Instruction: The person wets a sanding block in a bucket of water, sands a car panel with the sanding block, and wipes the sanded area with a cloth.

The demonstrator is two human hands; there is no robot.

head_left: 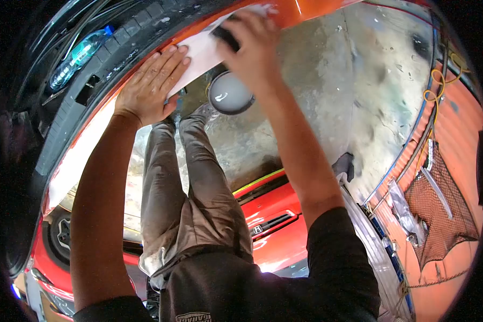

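Observation:
My left hand lies flat, fingers stretched out, on the edge of an orange car body panel, where a whitish patch covers part of the paint. Further along the same patch, my right hand is curled round a black block, pressing it to the surface. That hand is slightly blurred, and its fingers partly hide the block. Below the panel, a round bucket of cloudy grey liquid stands on the floor by my feet.
A plastic bottle lies in the dark trough behind the panel's edge. Behind me stands a red car with a Honda badge. Along the right, an orange corrugated wall carries a net, cables and hoses. The concrete floor is stained.

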